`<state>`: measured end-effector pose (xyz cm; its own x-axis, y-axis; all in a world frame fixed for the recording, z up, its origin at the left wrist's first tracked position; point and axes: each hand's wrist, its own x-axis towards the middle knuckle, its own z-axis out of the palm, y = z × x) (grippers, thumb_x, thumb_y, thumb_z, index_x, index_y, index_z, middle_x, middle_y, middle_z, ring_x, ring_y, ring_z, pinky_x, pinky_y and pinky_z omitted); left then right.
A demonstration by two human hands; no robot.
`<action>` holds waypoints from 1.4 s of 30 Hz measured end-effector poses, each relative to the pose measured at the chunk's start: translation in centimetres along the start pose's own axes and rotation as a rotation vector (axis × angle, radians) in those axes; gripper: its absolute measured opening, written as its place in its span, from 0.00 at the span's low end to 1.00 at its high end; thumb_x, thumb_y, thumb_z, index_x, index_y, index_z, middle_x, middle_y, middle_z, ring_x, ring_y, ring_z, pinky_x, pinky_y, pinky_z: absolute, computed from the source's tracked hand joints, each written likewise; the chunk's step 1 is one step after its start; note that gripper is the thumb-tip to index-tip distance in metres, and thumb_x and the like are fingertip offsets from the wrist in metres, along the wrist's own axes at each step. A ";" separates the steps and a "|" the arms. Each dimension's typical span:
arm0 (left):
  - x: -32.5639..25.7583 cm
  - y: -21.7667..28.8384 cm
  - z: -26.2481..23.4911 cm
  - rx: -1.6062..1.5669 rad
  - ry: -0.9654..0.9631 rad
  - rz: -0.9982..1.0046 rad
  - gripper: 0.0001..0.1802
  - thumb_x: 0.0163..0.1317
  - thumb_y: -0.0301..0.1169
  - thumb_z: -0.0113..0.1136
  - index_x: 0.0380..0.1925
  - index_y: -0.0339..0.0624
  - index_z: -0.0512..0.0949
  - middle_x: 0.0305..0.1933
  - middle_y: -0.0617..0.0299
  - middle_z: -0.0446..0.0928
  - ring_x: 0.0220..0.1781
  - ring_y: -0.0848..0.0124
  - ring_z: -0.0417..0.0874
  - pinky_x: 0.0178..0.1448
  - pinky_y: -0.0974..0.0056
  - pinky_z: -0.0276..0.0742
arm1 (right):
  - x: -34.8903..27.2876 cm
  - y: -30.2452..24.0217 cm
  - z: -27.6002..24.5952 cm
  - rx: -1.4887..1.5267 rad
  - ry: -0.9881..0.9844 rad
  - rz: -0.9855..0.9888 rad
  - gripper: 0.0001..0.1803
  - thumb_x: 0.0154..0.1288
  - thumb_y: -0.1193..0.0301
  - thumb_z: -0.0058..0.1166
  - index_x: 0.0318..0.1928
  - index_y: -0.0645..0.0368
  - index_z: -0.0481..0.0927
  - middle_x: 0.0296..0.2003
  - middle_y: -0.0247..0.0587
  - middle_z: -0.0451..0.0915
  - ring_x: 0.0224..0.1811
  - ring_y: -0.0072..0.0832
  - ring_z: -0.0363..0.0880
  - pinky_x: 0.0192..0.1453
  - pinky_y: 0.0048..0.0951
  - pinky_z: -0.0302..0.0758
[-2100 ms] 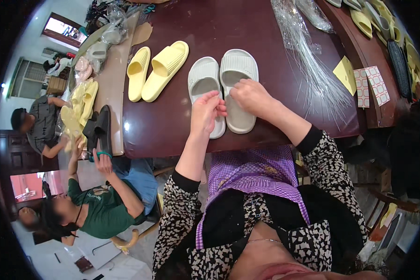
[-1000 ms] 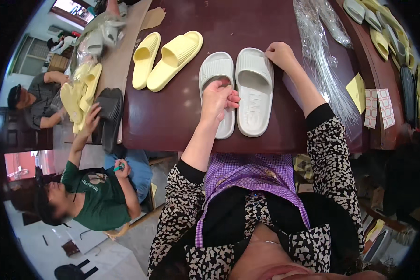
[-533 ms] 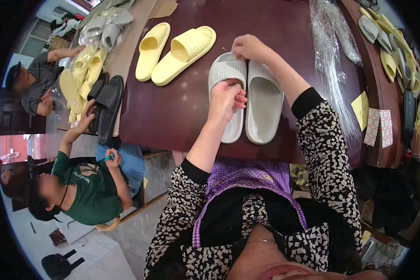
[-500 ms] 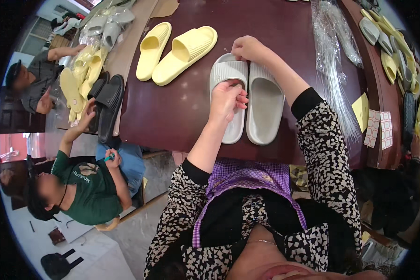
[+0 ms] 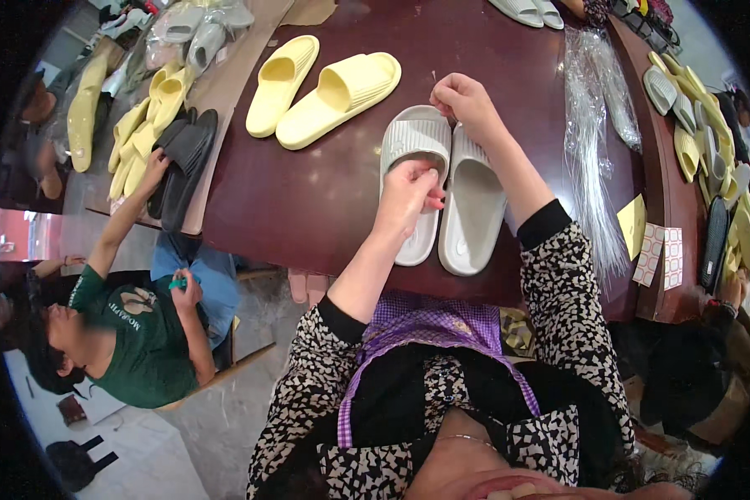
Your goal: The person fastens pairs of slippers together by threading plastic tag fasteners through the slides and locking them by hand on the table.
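I have the pair of grey slippers side by side on the table, heels toward the near edge. At the pair's left strap sits the left hand, fingers curled; they cover the strap opening, so I cannot tell whether they grip anything. At the pair's toe end is the right hand, its fingers clamped on a thin sliver, too small for me to name; this hand partly hides the right strap. Left of the pair lie yellow slippers; right of it, shiny strands, their single threads hard to make out. Beyond its toes, pale slippers are cut off by the upper edge.
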<state>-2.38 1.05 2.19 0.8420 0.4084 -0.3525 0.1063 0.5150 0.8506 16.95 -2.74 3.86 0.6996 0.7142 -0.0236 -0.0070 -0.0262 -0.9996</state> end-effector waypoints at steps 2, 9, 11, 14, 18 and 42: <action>-1.6 1.0 -0.6 0.126 -0.019 0.053 0.14 0.60 0.27 0.55 0.43 0.29 0.73 0.30 0.60 0.76 0.27 0.76 0.77 0.27 0.72 0.76 | -1.2 -0.2 0.4 -0.042 -0.004 -0.055 0.05 0.61 0.74 0.51 0.30 0.64 0.74 0.24 0.32 0.76 0.26 0.16 0.71 0.30 0.19 0.69; -1.6 5.6 0.4 0.284 0.137 0.406 0.12 0.60 0.30 0.58 0.39 0.32 0.78 0.30 0.66 0.78 0.27 0.82 0.74 0.28 0.75 0.71 | -5.6 -0.6 1.0 -0.154 0.039 -0.267 0.03 0.64 0.76 0.50 0.33 0.62 0.74 0.27 0.31 0.77 0.30 0.14 0.72 0.34 0.17 0.69; 0.5 6.3 0.7 0.264 0.109 0.418 0.12 0.59 0.30 0.58 0.39 0.33 0.78 0.30 0.66 0.78 0.27 0.81 0.74 0.29 0.74 0.71 | -7.1 -1.1 1.6 -0.211 0.018 -0.348 0.03 0.63 0.77 0.50 0.33 0.63 0.75 0.27 0.32 0.77 0.31 0.16 0.73 0.36 0.19 0.70; 2.0 6.0 1.6 0.211 0.051 0.437 0.12 0.58 0.30 0.59 0.39 0.34 0.79 0.29 0.67 0.79 0.27 0.81 0.74 0.31 0.74 0.71 | -8.9 -1.6 0.9 -0.269 -0.003 -0.395 0.02 0.63 0.77 0.50 0.34 0.64 0.75 0.27 0.33 0.77 0.32 0.18 0.74 0.38 0.20 0.71; 2.8 6.1 1.5 0.104 -0.085 0.312 0.10 0.57 0.29 0.59 0.38 0.38 0.80 0.31 0.65 0.80 0.29 0.79 0.76 0.34 0.73 0.72 | -9.6 -1.7 1.4 -0.295 -0.050 -0.444 0.02 0.62 0.78 0.50 0.34 0.65 0.75 0.29 0.36 0.78 0.34 0.21 0.75 0.41 0.23 0.73; 1.1 1.4 1.9 0.024 -0.111 0.487 0.03 0.60 0.28 0.54 0.31 0.41 0.74 0.26 0.66 0.75 0.23 0.80 0.72 0.26 0.74 0.68 | -11.4 1.6 -0.8 -0.312 0.015 -0.341 0.05 0.61 0.80 0.49 0.36 0.63 0.77 0.27 0.34 0.77 0.28 0.19 0.73 0.33 0.22 0.71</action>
<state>-0.26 0.78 3.79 0.8479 0.5138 0.1308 -0.3026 0.2664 0.9151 9.53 -11.52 2.51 0.6346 0.7084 0.3088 0.4395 -0.0022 -0.8982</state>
